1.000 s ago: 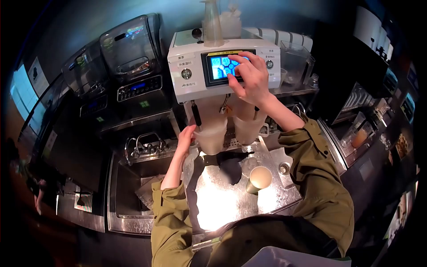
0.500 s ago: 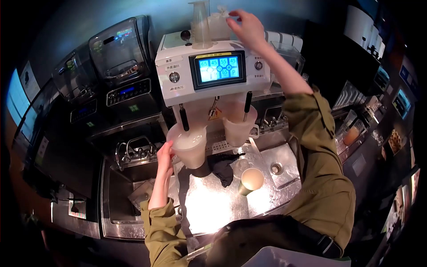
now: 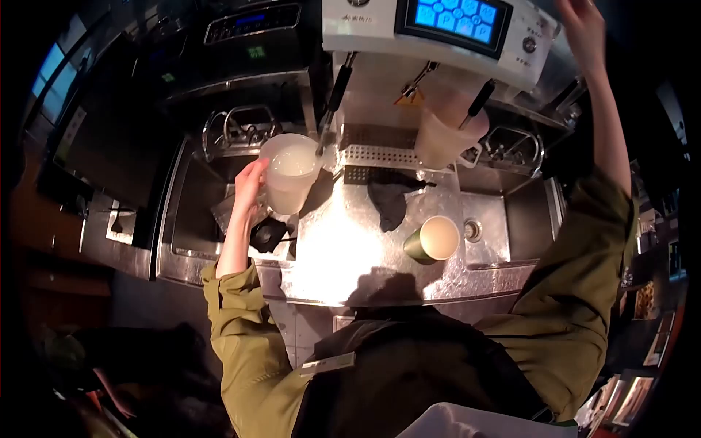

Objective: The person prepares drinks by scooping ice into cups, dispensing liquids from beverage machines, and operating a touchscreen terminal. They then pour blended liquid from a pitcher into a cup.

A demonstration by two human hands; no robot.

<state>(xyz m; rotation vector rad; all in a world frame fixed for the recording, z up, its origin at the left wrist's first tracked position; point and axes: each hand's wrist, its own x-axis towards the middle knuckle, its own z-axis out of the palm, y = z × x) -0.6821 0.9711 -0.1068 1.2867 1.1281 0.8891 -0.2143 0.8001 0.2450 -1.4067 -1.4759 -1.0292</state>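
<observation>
My left hand (image 3: 250, 182) is closed on a translucent plastic pitcher (image 3: 290, 191) with cloudy liquid in it, held to the left of the machine's left steam wand (image 3: 339, 89). My right hand (image 3: 584, 33) is raised beside the upper right of the white machine (image 3: 369, 33). The top of the picture cuts off its fingers, so any hold is hidden. A second translucent pitcher (image 3: 439, 139) stands under the right wand (image 3: 478, 102). Nearer to me, a green-sided cup (image 3: 418, 247) with a pale inside or filling is on the steel counter.
A dark cloth (image 3: 388, 201) lies on the counter by the perforated drip tray (image 3: 387, 155). Sinks flank the counter, the left one (image 3: 188, 219) with a dark round item near it, the right one (image 3: 488, 226) with a drain. Metal taps (image 3: 237, 128) stand behind.
The view has tilted down. My left hand has drawn the pitcher away from the left wand, toward the left. My right hand has moved from the machine's top to its right side.
</observation>
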